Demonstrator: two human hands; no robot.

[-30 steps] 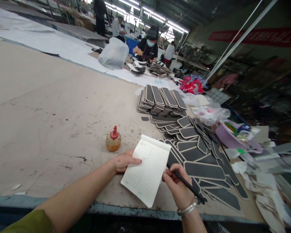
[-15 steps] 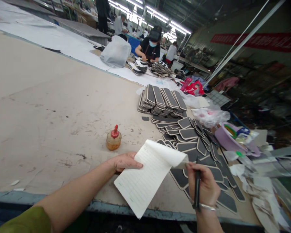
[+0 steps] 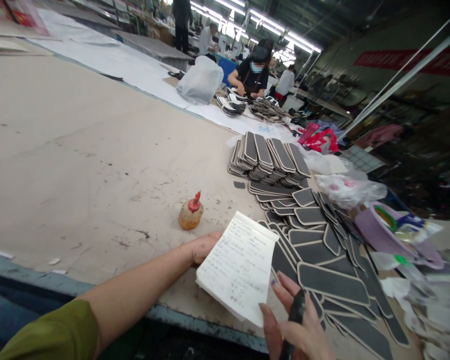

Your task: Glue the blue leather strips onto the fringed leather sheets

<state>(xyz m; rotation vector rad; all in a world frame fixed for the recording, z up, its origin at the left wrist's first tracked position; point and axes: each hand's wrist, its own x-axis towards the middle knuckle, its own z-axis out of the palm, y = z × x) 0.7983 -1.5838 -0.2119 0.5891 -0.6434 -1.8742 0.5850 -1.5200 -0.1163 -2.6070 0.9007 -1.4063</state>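
Observation:
A white notepad (image 3: 236, 267), its top page covered in handwriting, is held up over the table's front edge. My left hand (image 3: 207, 247) grips it from the left, its fingers hidden beneath the pad. At the pad's lower right corner is my right hand (image 3: 298, 320), thumb and forefinger near the page edge, with a black pen (image 3: 297, 312) held in it. Just beyond the pad stands a small round bottle (image 3: 190, 216) with a red nozzle. Dark grey, pale-edged flat pieces (image 3: 332, 282) lie loosely to the right of the pad.
Neat stacks of the same pieces (image 3: 268, 157) stand farther back. A purple basin (image 3: 373, 232) and plastic bags (image 3: 350, 190) lie at the right. Across the table, a masked person (image 3: 253, 75) works beside more piles and a white bag (image 3: 200, 80).
The blank page that was being lifted is now down, and a written page shows. My right hand has moved down to the pad's lower corner. The view has shifted left.

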